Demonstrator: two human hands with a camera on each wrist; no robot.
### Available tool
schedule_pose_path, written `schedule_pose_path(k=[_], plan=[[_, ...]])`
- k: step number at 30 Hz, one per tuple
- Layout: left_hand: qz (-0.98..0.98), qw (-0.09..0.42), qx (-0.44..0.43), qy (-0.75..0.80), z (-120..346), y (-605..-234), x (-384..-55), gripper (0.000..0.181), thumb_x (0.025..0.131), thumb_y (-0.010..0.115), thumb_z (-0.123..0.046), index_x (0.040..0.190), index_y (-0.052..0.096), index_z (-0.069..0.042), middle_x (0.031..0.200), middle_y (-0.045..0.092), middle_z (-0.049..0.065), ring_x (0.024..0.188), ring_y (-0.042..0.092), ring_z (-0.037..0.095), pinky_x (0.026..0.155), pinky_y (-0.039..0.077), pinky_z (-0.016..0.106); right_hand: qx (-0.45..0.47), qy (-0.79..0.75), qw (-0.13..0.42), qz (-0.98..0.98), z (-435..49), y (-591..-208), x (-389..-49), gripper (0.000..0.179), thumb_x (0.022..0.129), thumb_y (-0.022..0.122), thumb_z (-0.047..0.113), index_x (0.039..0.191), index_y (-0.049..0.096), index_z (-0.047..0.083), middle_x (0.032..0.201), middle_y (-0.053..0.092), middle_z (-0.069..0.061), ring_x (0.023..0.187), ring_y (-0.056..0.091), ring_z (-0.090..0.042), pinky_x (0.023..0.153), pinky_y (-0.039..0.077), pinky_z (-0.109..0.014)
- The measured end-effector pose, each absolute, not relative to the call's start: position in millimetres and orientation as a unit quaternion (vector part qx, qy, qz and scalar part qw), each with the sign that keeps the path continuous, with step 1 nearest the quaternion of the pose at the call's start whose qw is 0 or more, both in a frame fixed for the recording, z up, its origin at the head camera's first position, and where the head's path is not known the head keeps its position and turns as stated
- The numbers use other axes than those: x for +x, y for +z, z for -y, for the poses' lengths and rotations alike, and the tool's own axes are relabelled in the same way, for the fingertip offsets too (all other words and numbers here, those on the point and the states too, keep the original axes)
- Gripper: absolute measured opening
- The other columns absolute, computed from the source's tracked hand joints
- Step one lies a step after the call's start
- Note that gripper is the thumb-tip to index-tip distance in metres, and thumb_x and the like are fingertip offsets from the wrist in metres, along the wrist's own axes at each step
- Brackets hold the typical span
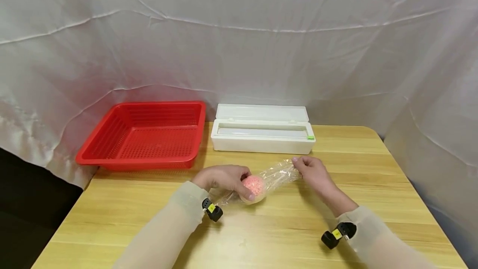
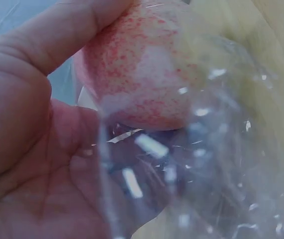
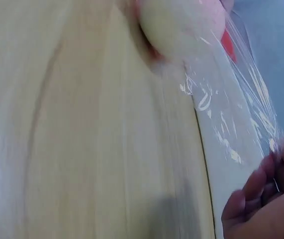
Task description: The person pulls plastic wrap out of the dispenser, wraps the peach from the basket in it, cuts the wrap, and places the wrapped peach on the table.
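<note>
My left hand (image 1: 227,179) grips a round, peach-like fruit (image 1: 254,186), speckled pink on top and pale cream below. In the left wrist view its thumb lies against the speckled skin of the fruit (image 2: 142,64). Clear plastic wrap (image 1: 280,174) covers part of the fruit and stretches off to the right, with a loose crinkled end under the left wrist. My right hand (image 1: 313,173) pinches the far end of this wrap between thumb and fingers. Seen from the right wrist, the film (image 3: 226,114) runs taut from the fruit to the fingertips.
A red plastic basket (image 1: 194,152) stands at the back left of the wooden table (image 1: 373,169). Right of it is a long white wrap dispenser box (image 1: 261,144), lid raised, with a green tab at its right end. A pale curtain hangs behind.
</note>
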State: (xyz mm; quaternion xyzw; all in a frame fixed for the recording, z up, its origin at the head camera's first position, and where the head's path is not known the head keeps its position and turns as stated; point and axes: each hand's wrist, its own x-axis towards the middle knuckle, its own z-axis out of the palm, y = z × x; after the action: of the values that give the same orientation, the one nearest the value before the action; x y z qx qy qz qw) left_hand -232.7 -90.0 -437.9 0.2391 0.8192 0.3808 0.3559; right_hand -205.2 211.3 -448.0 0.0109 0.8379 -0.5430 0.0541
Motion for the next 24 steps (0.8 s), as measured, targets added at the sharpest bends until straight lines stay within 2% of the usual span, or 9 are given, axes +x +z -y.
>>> schedule_pose_path(k=[2, 4, 8, 10, 15, 20, 24], plan=[[-0.815, 0.36, 0.233, 0.388, 90.6, -439.1, -232.2, 0.045, 0.08, 0.091, -0.031, 0.113, 0.065, -0.014, 0.105, 0.069, 0.002, 0.098, 0.061, 0.019, 0.089, 0.051, 0.035, 0.015, -0.554, 0.053, -0.831, -210.0, -447.9, -204.8, 0.042, 0.112, 0.053, 0.036, 0.086, 0.058, 0.004, 0.073, 0.047, 0.002, 0.07, 0.044, -0.016, 0.062, 0.04, -0.029], [-0.814, 0.361, 0.228, 0.395, 92.2, -439.6, -231.4, 0.045, 0.081, 0.09, -0.03, 0.114, 0.065, -0.012, 0.105, 0.069, 0.003, 0.099, 0.061, 0.02, 0.089, 0.051, 0.035, 0.014, -0.568, 0.06, -0.821, -212.2, -447.1, -204.4, 0.045, 0.112, 0.05, 0.041, 0.089, 0.061, 0.003, 0.081, 0.053, 0.001, 0.077, 0.049, -0.016, 0.069, 0.045, -0.029], [-0.814, 0.354, 0.225, 0.401, 98.3, -441.0, -231.2, 0.045, 0.083, 0.088, -0.033, 0.116, 0.065, -0.011, 0.105, 0.069, 0.004, 0.098, 0.061, 0.02, 0.089, 0.052, 0.035, -0.02, -0.563, 0.088, -0.822, -222.9, -445.0, -200.8, 0.046, 0.112, 0.051, 0.042, 0.112, 0.067, -0.002, 0.106, 0.065, -0.005, 0.101, 0.057, -0.02, 0.091, 0.05, -0.036], [-0.816, 0.348, 0.228, 0.401, 101.5, -441.8, -231.5, 0.046, 0.083, 0.087, -0.034, 0.115, 0.064, -0.012, 0.104, 0.068, 0.003, 0.097, 0.061, 0.02, 0.088, 0.052, 0.035, -0.043, -0.555, 0.094, -0.826, -226.9, -444.6, -198.3, 0.043, 0.11, 0.057, 0.037, 0.116, 0.067, -0.004, 0.112, 0.067, -0.01, 0.104, 0.058, -0.022, 0.093, 0.05, -0.037], [-0.808, 0.344, 0.223, 0.422, 106.4, -443.1, -229.8, 0.047, 0.083, 0.089, -0.033, 0.116, 0.063, -0.012, 0.105, 0.068, 0.004, 0.099, 0.06, 0.02, 0.09, 0.051, 0.035, -0.045, -0.547, 0.059, -0.834, -228.4, -445.2, -195.4, 0.034, 0.103, 0.07, 0.029, 0.103, 0.07, -0.005, 0.101, 0.068, -0.006, 0.094, 0.056, -0.017, 0.085, 0.049, -0.031], [-0.799, 0.347, 0.213, 0.443, 105.9, -442.3, -225.2, 0.053, 0.082, 0.089, -0.033, 0.121, 0.059, -0.012, 0.112, 0.067, 0.007, 0.104, 0.061, 0.023, 0.091, 0.052, 0.037, -0.018, -0.556, 0.039, -0.83, -227.0, -444.1, -194.6, 0.034, 0.104, 0.069, 0.029, 0.101, 0.069, -0.004, 0.092, 0.063, 0.0, 0.089, 0.05, -0.015, 0.082, 0.046, -0.034], [-0.798, 0.338, 0.207, 0.453, 105.9, -440.5, -223.0, 0.057, 0.082, 0.09, -0.028, 0.124, 0.056, -0.011, 0.115, 0.065, 0.008, 0.105, 0.061, 0.024, 0.089, 0.054, 0.036, -0.032, -0.563, 0.05, -0.824, -226.6, -441.3, -193.8, 0.037, 0.107, 0.064, 0.032, 0.105, 0.068, -0.004, 0.097, 0.063, 0.0, 0.094, 0.052, -0.017, 0.086, 0.047, -0.036]])
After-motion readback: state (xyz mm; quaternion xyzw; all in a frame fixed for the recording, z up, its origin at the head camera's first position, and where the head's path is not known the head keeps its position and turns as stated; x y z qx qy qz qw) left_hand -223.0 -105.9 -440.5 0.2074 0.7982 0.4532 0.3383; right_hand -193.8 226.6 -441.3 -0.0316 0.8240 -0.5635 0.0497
